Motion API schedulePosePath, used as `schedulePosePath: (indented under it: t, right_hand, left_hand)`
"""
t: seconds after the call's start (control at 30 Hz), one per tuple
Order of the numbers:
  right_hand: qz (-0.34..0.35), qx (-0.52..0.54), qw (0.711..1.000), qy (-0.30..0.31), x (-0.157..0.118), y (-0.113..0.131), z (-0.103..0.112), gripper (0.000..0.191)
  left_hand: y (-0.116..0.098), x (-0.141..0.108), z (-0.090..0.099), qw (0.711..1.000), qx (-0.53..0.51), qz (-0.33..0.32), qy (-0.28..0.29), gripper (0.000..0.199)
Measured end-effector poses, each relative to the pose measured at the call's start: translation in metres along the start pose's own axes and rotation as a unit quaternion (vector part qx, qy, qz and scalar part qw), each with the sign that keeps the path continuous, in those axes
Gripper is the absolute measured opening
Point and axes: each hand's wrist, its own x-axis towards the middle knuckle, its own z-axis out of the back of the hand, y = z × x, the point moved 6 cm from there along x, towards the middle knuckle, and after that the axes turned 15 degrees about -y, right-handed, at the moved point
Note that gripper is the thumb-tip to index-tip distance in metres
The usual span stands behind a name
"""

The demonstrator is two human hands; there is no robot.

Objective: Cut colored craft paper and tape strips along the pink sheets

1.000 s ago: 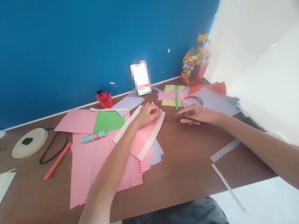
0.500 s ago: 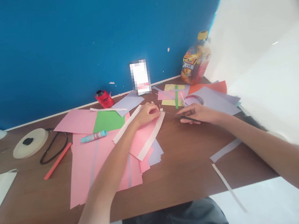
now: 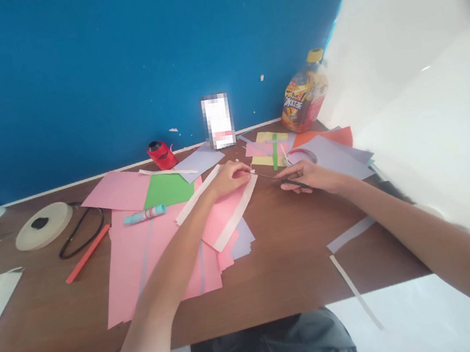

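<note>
My left hand [image 3: 234, 177] is closed on the far end of a pink sheet of paper [image 3: 227, 217] edged with white strips. The fingers pinch near its top right corner and press it down over other sheets. In my right hand [image 3: 304, 177] is a slim tool with a dark handle [image 3: 295, 183] and a thin metallic front part [image 3: 263, 175]. Whether it is scissors or a knife I cannot make out. Its tip reaches the paper's corner beside my left fingers. Beneath lie a larger pink sheet [image 3: 129, 265] and a lilac paper [image 3: 243, 244].
A glue stick [image 3: 145, 214], green paper [image 3: 168, 189], red spool [image 3: 162, 155], white tape roll [image 3: 44, 226] and red stick [image 3: 88, 254] lie leftward. A drink bottle [image 3: 302, 92] stands back right near coloured papers [image 3: 331, 154]. Paper strips [image 3: 356, 290] hang over the front edge.
The whole view has shifted slightly. Both hands keep nearly the same place at the paper's corner, with the tool tip still there.
</note>
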Motion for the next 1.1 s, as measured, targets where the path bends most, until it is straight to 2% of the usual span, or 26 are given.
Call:
schedulePosePath:
  t: [0.13,0.63,0.8,1.1]
  right_hand:
    - [-0.004,0.005,1.000,0.002,-0.0004,0.0016,-0.0003,0.063]
    - [0.002,0.011,1.000,0.007,0.0045,0.0000,-0.0023,0.067]
    - [0.016,-0.017,1.000,0.009,0.0063,-0.0020,-0.0028,0.065]
    - [0.021,-0.025,0.999,0.015,0.0052,0.0002,-0.0032,0.066]
  left_hand:
    - [0.0028,-0.0011,0.0002,1.000,0.003,0.006,0.000,0.032]
    - [-0.0030,-0.0009,0.0008,1.000,0.018,-0.010,0.000,0.029]
    - [-0.0046,-0.0009,0.0001,1.000,0.020,-0.007,-0.001,0.029]
    - [-0.0011,0.0004,-0.0020,1.000,0.018,-0.008,0.003,0.030]
